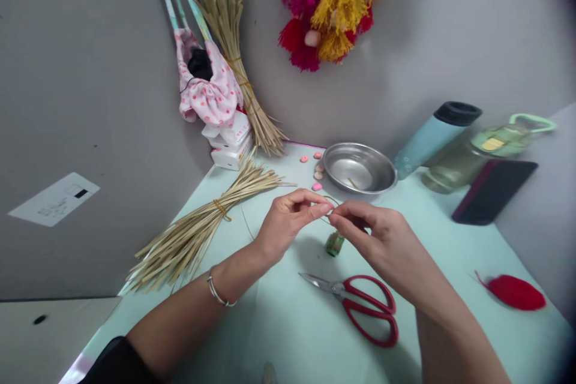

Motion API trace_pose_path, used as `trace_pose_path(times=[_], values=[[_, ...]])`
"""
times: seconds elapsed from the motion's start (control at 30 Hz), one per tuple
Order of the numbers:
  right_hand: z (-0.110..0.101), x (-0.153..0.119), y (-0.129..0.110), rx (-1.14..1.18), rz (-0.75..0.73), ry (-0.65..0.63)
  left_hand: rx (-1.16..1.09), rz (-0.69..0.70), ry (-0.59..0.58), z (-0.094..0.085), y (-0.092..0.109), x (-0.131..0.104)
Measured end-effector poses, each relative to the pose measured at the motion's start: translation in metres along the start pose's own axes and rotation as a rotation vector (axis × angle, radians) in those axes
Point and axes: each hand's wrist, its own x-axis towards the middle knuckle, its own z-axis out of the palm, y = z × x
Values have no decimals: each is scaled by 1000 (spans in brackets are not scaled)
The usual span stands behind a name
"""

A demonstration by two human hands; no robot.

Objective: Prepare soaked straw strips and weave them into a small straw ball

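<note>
Over the pale green table (279, 324), 2 hands met, tips nearly touching. Left hand (281, 222): thumb and index nearly closed, pinching a thin strand (333, 197). Right hand (382, 231): same narrow pinch, same strand; exact contact partly hidden. Strand arced just above the fingertips. Handling, judged: light pinches worked best, tips close, 1 hand steady while the other guided the curve; a hard tug probably risked a kink or snap. Small green cylinder (334, 244) sat just below the fingertips, red-handled scissors (371, 306) nearer the wearer, straw bundle (198, 228) off left, metal bowl (360, 168) beyond.
</note>
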Motion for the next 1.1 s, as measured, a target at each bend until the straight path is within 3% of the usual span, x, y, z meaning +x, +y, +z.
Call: trace_pose_path(times=[0.13,0.23,0.4,0.6,0.73,0.9,1.1], values=[[-2,3,3,50,58,52,36,136,25,3,7,-6],[-1,5,5,120,67,102,-41,216,-41,7,13,-10],[-1,6,7,203,60,289,-223,166,-172,10,16,-13],[-3,5,7,207,63,262,-315,67,-192,3,17,-7],[-2,2,5,148,-15,194,-187,38,-260,0,11,-2],[1,-1,-1,7,-66,137,36,20,-253,-5,10,0],[4,1,0,-70,-97,96,353,130,-282,-14,18,4]])
